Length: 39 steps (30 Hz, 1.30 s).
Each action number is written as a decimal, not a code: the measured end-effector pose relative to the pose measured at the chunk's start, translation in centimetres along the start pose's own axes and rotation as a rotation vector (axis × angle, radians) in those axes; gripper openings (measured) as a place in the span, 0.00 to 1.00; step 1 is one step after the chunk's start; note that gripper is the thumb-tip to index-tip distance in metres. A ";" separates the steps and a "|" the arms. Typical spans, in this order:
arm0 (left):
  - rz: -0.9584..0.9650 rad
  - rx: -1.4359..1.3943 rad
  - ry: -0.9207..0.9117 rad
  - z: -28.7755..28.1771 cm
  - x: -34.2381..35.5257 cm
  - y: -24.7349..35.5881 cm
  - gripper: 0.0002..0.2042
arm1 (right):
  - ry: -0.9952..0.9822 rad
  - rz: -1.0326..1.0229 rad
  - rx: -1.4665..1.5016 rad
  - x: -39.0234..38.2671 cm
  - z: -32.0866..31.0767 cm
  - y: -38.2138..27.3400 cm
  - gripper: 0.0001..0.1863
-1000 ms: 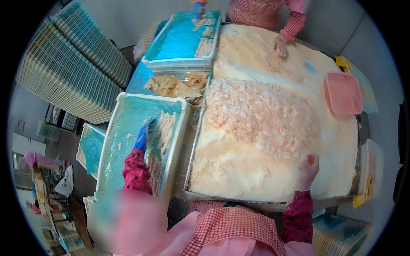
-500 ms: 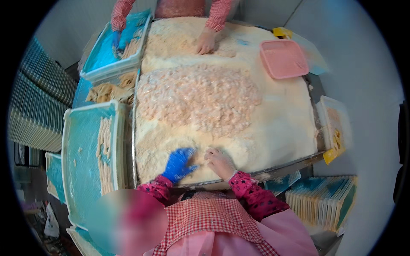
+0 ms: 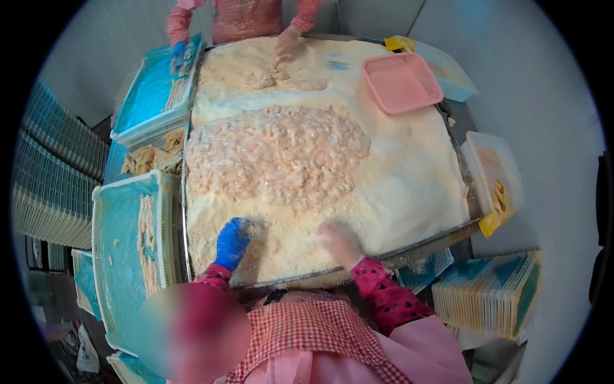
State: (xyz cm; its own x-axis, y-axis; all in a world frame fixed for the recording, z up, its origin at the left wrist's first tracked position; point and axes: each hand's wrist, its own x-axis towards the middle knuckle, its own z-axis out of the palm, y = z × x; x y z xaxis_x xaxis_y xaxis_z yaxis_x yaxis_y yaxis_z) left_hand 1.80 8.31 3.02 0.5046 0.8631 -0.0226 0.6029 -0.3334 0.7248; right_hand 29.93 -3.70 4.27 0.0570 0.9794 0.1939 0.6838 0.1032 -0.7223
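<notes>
Both hands, left hand (image 3: 231, 242) and right hand (image 3: 339, 242), press flat into breadcrumbs (image 3: 288, 246)

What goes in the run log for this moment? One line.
left hand: blue glove, in crumbs | right hand: bare, in crumbs | crumb tray | shrimp pile ahead

Pale breadcrumb bed (image 3: 409, 185) fills metal tray; coated shrimp pile (image 3: 278, 153) heaped mid-tray.

Blue glove (image 3: 231, 242), pink basket (image 3: 401, 82)
</notes>
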 end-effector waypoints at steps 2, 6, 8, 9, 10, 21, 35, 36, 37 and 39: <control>0.182 -0.368 -0.010 -2.2 -0.2 1.2 0.15 | 0.171 0.218 0.045 0.1 -0.5 2.1 0.10; 0.405 0.164 -0.131 -3.9 -0.2 -0.3 0.14 | 0.135 -0.134 -0.499 2.6 -0.4 -3.2 0.10; 0.229 0.304 0.052 -4.7 -0.7 -1.2 0.12 | -0.054 -0.094 -0.295 2.7 1.9 -5.3 0.12; 0.085 0.286 0.124 -4.2 -1.4 -2.2 0.11 | -0.148 -0.077 -0.193 2.7 3.2 -6.4 0.13; 0.040 0.263 0.105 -3.3 -2.0 -1.9 0.10 | -0.182 -0.067 -0.202 2.6 4.7 -7.4 0.14; -0.288 -1.021 0.392 -0.6 -4.5 -1.4 0.16 | -0.129 -0.029 0.051 3.0 10.8 -7.3 0.10; -0.351 -2.408 0.074 5.9 -5.5 0.9 0.17 | -0.064 0.128 0.243 1.9 4.8 -5.3 0.14; -0.342 -2.340 0.072 6.2 -4.9 1.4 0.19 | -0.051 0.000 0.167 2.1 4.6 -7.4 0.14; -0.341 -2.270 0.064 6.4 -4.4 1.8 0.21 | -0.035 -0.120 0.093 2.0 4.7 -9.1 0.14; -0.115 -2.408 -0.071 6.7 -3.5 2.0 0.22 | -0.122 -0.258 -0.010 0.4 6.3 -10.1 0.14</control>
State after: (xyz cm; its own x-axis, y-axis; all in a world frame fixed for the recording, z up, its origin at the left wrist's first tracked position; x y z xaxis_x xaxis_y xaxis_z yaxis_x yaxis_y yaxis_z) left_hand 5.41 2.09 -0.05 0.5769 0.8130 -0.0794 -0.8165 0.5711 -0.0847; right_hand 18.44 -3.25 7.48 -0.2073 0.9346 0.2891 0.6716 0.3508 -0.6526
